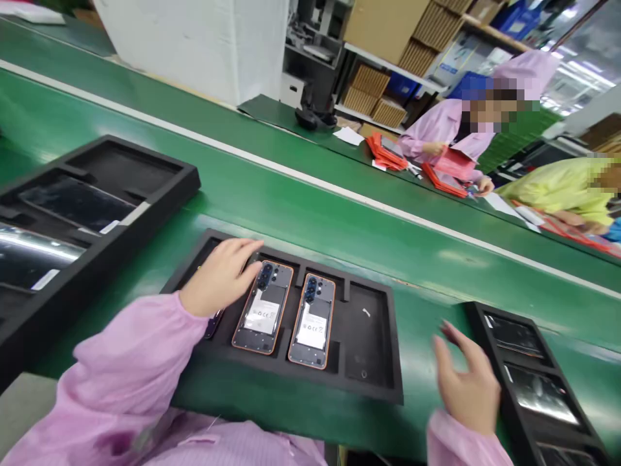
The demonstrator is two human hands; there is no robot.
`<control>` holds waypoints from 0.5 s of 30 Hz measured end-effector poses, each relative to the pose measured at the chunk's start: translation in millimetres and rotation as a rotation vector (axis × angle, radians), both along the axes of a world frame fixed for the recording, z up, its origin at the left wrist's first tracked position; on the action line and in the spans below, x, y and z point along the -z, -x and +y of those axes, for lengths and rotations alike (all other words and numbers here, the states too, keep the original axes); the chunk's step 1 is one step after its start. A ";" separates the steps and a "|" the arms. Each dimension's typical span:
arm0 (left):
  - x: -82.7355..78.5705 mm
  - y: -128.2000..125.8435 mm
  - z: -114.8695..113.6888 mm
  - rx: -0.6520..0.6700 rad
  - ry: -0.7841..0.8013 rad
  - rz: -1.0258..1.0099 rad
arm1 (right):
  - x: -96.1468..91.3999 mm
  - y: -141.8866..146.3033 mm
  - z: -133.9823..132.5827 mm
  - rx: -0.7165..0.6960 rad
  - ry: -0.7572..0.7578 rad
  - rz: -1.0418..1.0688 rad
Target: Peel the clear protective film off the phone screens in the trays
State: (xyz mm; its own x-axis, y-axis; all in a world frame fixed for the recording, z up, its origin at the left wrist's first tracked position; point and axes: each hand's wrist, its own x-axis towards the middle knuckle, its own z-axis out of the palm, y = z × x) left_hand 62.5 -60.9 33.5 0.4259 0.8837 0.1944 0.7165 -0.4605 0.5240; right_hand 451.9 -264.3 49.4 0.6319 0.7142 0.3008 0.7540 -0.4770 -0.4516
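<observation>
A black foam tray (369, 382) lies on the green belt in front of me. It holds two orange-edged phone bodies, one (264, 307) left of the other (313, 320), both back-up with cameras far. My left hand (220, 278) rests flat on the tray's left slot, fingers stretched over a dark phone (213, 323) that is mostly hidden. The tray's right slot (366, 330) holds no phone. My right hand (468, 378) hovers open above the belt between this tray and another black tray (478, 317) with glossy dark panels.
A larger black tray (160, 194) with dark glossy panels sits at the left. Across the belt (339, 213), a person in pink (441, 129) and one in yellow (563, 188) handle red items. A white box (204, 45) and cardboard stacks stand behind.
</observation>
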 end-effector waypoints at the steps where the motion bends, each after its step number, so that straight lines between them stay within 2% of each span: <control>1: -3.5 12.2 12.1 -0.044 -0.002 0.083 | -3.9 18.6 29.9 -0.230 0.059 -0.044; 2: -5.6 23.9 24.4 -0.093 0.014 0.170 | -7.3 38.7 58.0 -0.412 0.184 -0.050; 3: -6.0 34.6 36.1 -0.150 0.039 0.247 | -9.5 59.8 82.8 -0.528 0.345 -0.046; 4: -4.7 43.7 46.5 -0.220 0.062 0.302 | -10.4 81.4 103.2 -0.574 0.505 -0.053; 5: -1.8 51.0 54.7 -0.293 0.091 0.344 | -9.6 102.7 118.7 -0.571 0.664 -0.077; 6: 2.5 56.1 60.2 -0.363 0.132 0.376 | -7.1 122.7 129.2 -0.503 0.781 -0.115; 7: 7.9 58.8 62.7 -0.416 0.178 0.396 | -3.1 140.5 135.0 -0.456 0.840 -0.167; 10: 24.9 53.8 54.3 -0.467 0.209 0.399 | 12.7 174.1 134.5 -0.365 0.816 -0.278; 13: 34.9 38.9 36.4 -0.432 0.023 0.340 | 22.7 178.3 128.5 -0.330 0.748 -0.272; 15: 35.8 30.7 28.5 -0.384 -0.024 0.310 | 24.0 173.2 129.9 -0.319 0.718 -0.247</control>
